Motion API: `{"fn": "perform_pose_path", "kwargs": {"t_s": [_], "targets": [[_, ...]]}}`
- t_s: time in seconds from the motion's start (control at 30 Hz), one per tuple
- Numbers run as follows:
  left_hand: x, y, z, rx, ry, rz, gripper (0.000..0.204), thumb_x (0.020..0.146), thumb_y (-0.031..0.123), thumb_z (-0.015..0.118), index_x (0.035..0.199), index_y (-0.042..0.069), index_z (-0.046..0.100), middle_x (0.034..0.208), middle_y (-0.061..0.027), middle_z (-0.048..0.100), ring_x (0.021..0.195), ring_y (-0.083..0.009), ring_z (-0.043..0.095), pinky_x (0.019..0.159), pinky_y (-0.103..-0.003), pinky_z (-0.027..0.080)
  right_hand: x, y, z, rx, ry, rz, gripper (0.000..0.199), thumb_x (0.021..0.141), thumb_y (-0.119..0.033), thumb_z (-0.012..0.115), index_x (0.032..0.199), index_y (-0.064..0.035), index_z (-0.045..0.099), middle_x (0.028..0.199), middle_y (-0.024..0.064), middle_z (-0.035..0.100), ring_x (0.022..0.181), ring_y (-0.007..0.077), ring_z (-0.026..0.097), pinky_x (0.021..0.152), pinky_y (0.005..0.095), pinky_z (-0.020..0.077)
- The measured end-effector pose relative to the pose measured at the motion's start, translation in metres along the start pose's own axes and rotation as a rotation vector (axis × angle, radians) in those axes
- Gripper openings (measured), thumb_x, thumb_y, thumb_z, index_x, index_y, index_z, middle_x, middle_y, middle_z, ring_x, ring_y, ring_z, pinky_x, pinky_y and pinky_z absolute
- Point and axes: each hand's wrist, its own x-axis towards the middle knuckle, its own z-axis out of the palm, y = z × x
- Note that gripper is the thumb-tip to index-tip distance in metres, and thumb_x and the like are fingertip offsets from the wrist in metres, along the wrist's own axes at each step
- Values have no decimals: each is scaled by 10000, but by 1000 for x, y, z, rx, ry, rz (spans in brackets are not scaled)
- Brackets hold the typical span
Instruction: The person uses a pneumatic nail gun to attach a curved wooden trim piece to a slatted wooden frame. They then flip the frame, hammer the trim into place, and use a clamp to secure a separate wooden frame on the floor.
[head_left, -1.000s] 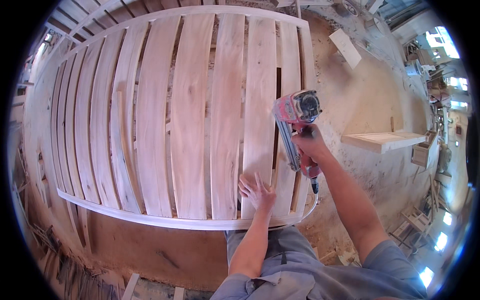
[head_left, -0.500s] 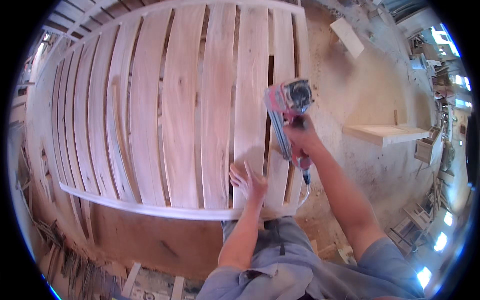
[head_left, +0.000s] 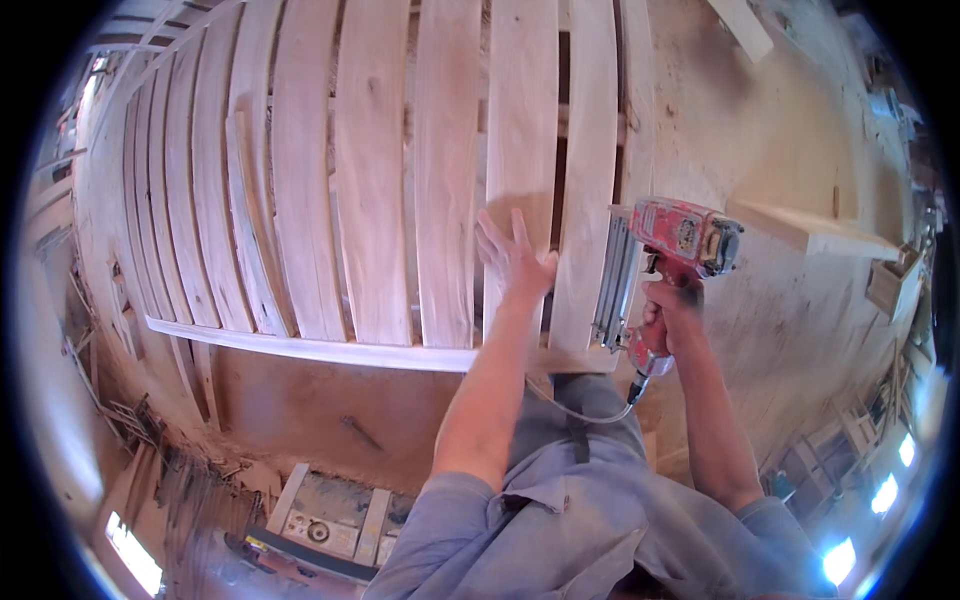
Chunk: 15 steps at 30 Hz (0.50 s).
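Observation:
My right hand (head_left: 674,302) is wrapped round the handle of a red nail gun (head_left: 678,226), held over the right edge of a slatted wooden panel. The gun's dark end points right, and its long metal magazine (head_left: 613,280) runs down beside the panel's edge. A thin pale hose (head_left: 590,417) loops from the base of the handle. With fingers spread, my left hand (head_left: 517,262) rests on a pale wooden slat (head_left: 522,130) near the right side of the panel. Narrow gaps separate the slats, and a pale rail (head_left: 300,345) crosses their near ends.
A narrow loose strip of wood (head_left: 250,225) lies on the slats at the left. Right of the panel, a pale board (head_left: 810,230) stands over the dusty floor. Wood scraps and a machine-like base with pale bars (head_left: 325,525) are at the lower left.
My left hand has moved farther forward along the slat. My right hand has carried the nail gun rightward, off the slats toward the panel's edge, and turned it. The view has shifted too.

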Motion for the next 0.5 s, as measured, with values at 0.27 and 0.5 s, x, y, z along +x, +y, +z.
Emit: {"fn": "perform_pose_path", "kwargs": {"t_s": [0.27,0.5], "targets": [[46,-34,-41,217,-168,469,890,628,200,854,1413,149,438,1567,-224,107,1444,-374,164,1138,-477,262,-53,36,-56,-69,61,-21,107,756,-29,620,855,-23,578,580,14,512,447,97,494,412,257,383],[71,-43,-61,179,-248,618,909,625,230,855,1424,170,426,1551,-217,192,1440,-375,176,1143,-450,268,-134,118,-51,-204,174,98,160,785,-59,607,940,-27,580,615,15,507,446,88,466,410,262,388]]}}
